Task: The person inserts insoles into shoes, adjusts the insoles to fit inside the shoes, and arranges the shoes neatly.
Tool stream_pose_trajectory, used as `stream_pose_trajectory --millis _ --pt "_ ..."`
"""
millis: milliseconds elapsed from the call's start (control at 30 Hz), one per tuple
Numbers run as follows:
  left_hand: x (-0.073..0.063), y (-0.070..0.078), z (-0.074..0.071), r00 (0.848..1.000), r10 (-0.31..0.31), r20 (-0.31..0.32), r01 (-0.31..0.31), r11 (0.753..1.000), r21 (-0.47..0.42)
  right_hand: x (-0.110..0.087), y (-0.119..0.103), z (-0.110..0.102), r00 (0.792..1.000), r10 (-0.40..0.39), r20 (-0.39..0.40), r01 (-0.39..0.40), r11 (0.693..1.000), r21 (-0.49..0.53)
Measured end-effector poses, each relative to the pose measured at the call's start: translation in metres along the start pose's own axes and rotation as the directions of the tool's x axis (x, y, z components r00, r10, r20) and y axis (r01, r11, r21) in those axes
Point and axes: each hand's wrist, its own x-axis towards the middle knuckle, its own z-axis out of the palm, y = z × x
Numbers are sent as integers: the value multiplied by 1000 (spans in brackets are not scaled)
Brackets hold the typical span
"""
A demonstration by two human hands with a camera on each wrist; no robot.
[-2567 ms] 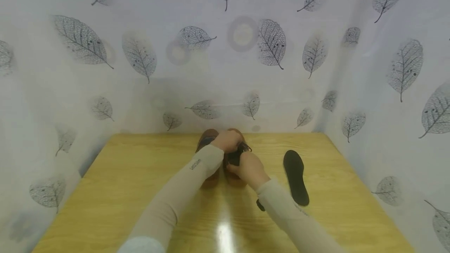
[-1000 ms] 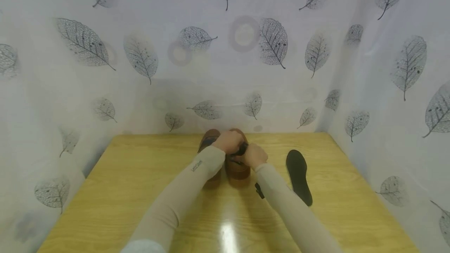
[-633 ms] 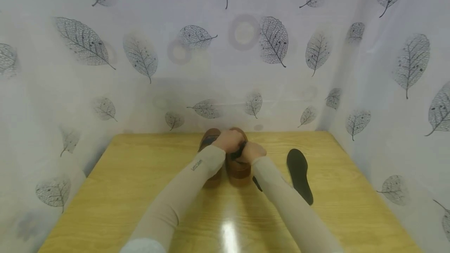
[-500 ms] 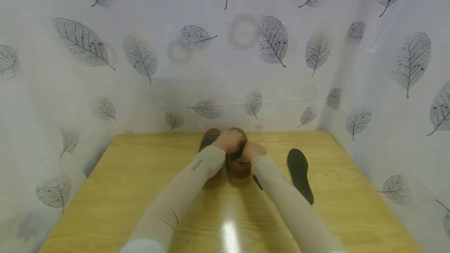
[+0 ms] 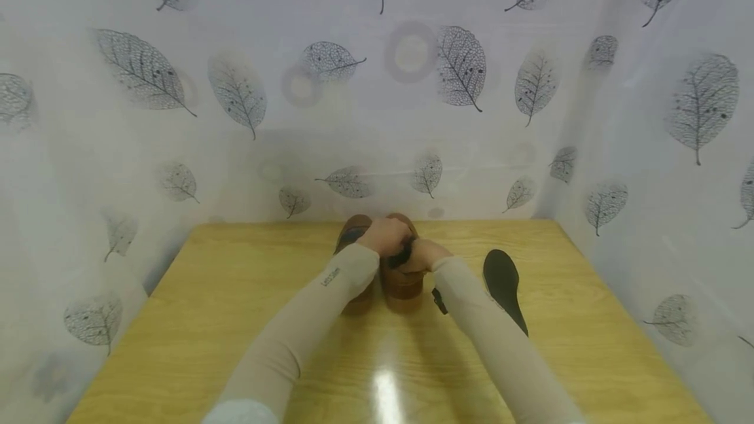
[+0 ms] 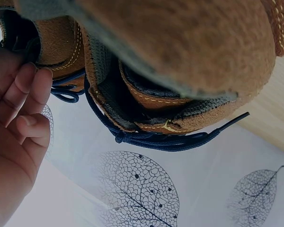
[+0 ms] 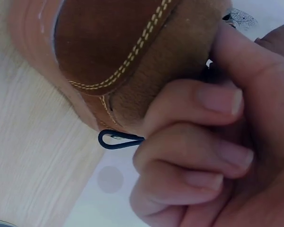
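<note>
Two brown shoes with dark laces stand side by side at the table's back edge. In the head view, both hands work at the right shoe [image 5: 403, 290]. My left hand [image 5: 385, 235] is over its upper; in the left wrist view its bent fingers [image 6: 24, 78] grip the opening's edge. My right hand [image 5: 425, 255] holds the collar from the right. The right wrist view shows several of its fingers curled beside the brown suede [image 7: 156, 71], the thumb tip hidden. The left shoe [image 5: 356, 303] is partly covered by the left sleeve; its blue laces [image 6: 165, 141] show in the left wrist view.
A black insole [image 5: 501, 277] lies on the wooden table [image 5: 247, 280], right of the shoes, partly behind the right sleeve. A small dark object [image 5: 439, 301] shows beside the right cuff. A leaf-patterned curtain [image 5: 265, 169] encloses the table's back and sides.
My right hand has moved from the shoe's front and laces up to its right side, toward the back edge. The left hand stays at the same shoe. The insole has not visibly moved.
</note>
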Motion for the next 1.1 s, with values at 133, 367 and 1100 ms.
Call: stream_pose_trajectory --millis 133,367,1100 --pt "-1 1 -1 1000 -5 -17 5 1000 -9 -1 -4 -4 998 27 -52 -29 999 -29" --pt "-2 1 -4 999 -34 -15 33 999 -41 8 -9 -7 995 -3 -95 -7 995 -104" --pt "-2 -2 7 1000 -23 5 23 999 30 36 -13 36 953 212 -217 -284 873 -397"
